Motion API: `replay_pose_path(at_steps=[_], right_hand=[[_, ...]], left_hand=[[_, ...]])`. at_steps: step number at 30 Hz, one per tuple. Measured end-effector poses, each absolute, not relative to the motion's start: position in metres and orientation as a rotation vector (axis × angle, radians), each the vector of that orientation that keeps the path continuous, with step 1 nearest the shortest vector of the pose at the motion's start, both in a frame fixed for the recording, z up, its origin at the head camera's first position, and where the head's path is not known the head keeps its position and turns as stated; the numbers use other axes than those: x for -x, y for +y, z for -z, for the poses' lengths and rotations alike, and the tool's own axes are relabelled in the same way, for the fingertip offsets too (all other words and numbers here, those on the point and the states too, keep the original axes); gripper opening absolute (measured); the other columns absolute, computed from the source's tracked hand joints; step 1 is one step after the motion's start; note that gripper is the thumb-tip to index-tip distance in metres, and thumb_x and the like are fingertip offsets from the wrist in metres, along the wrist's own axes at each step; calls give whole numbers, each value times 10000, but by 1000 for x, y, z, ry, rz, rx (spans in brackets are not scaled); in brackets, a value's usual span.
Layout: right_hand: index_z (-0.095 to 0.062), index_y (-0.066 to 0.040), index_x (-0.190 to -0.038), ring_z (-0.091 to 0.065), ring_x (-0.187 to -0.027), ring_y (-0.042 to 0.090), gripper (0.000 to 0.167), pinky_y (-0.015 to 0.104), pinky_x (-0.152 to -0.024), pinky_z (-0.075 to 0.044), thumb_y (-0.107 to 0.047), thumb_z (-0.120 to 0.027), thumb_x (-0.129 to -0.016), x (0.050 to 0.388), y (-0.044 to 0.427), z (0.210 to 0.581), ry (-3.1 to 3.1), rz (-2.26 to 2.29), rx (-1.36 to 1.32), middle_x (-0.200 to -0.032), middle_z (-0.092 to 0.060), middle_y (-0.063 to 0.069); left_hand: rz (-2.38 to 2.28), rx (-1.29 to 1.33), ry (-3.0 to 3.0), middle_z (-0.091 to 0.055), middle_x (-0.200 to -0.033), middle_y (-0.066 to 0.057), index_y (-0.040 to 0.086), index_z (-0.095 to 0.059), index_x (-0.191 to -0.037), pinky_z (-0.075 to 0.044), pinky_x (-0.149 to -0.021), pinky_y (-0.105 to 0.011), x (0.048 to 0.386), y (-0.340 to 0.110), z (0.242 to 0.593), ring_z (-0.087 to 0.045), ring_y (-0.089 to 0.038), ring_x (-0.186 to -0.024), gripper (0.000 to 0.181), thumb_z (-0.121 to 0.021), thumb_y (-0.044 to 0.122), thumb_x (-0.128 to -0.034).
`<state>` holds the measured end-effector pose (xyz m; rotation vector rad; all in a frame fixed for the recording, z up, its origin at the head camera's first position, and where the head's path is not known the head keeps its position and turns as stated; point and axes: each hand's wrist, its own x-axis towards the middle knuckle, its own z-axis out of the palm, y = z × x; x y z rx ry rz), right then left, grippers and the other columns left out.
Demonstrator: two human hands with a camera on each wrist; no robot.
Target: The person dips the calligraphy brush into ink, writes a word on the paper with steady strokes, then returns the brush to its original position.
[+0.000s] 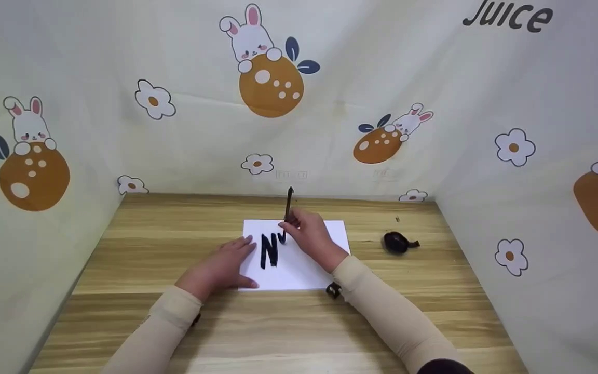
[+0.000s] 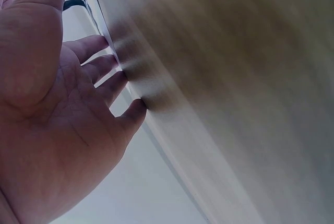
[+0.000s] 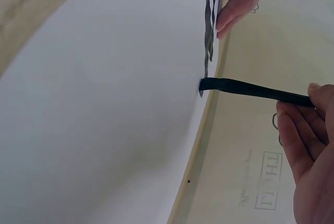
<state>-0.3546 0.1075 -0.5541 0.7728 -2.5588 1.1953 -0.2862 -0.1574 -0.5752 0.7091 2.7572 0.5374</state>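
A white sheet of paper (image 1: 304,272) lies on the wooden table, bearing a thick black letter N (image 1: 264,252) and a short stroke to its right. My right hand (image 1: 309,234) pinches a slim dark brush (image 1: 288,202), held nearly upright. In the right wrist view the brush (image 3: 245,87) touches the paper with its black tip, at the end of a stroke. My left hand (image 1: 221,266) rests at the sheet's left edge, thumb and fingers spread. In the left wrist view the left hand's fingertips (image 2: 136,108) touch down, and its palm is bare.
A small round black dish (image 1: 396,242) with a short spout or handle stands right of the paper. Patterned cloth walls (image 1: 200,140) with rabbits and oranges enclose the table (image 1: 174,223) at the back and both sides. A small black device (image 1: 334,290) sits at the right wrist.
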Motion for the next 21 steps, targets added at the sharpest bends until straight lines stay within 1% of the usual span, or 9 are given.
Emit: replay_pose_path(at_steps=[7,17,21], right_hand=[[-752,-102,-1015,-753,-871,121,112,288,-787,-643,-196,-805,-1042,353,108,554,-2567,-1188,-788,-942,-807,3],[-731,-94,-1009,-745,-842,113,121,280,-755,-643,-179,-813,-1035,350,110,554,-2557,-1166,-824,-926,-795,8],[-730,-93,-1009,-737,-837,111,122,286,-745,-642,-175,-817,-1031,348,111,554,-2555,-1167,-834,-927,-793,9]], left_hand=[[-549,-725,2759,-301,-1778,-251,-54,-408,-1667,-258,-1300,-698,286,-158,574,-280,-479,-1636,1087,-890,554,-905],[-543,-732,2766,-300,-1776,-254,-51,-407,-1668,-264,-1294,-705,286,-158,575,-284,-478,-1634,1093,-884,567,-903],[-541,-716,2766,-289,-1785,-236,-35,-401,-1677,-252,-1302,-697,286,-158,575,-275,-466,-1641,1096,-884,570,-902]])
